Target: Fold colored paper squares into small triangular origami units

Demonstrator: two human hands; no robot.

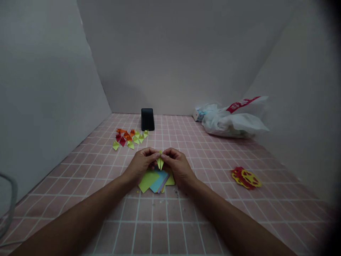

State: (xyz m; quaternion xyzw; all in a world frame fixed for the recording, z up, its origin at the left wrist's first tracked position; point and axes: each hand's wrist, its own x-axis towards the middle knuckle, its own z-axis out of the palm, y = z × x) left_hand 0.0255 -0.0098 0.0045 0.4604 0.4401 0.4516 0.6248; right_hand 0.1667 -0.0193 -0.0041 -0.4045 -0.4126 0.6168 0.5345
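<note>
Between my two hands is a small folded piece of yellow paper (160,164), narrow, with two points hanging down toward me. My left hand (142,161) pinches its left edge between thumb and fingers. From the other side, my right hand (179,165) grips the right edge in the same way. Both thumbs nearly meet at its upper part. Below the hands lies a fanned stack of coloured paper sheets (149,180), yellow-green, blue and purple, partly covered by the fingers.
Several small folded paper shapes (128,137) in red, orange and yellow lie at the back left. Behind them is a black phone (147,119). A white plastic bag (231,124) sits at the back right beside a box (197,114). Red and yellow cut-outs (245,178) lie right.
</note>
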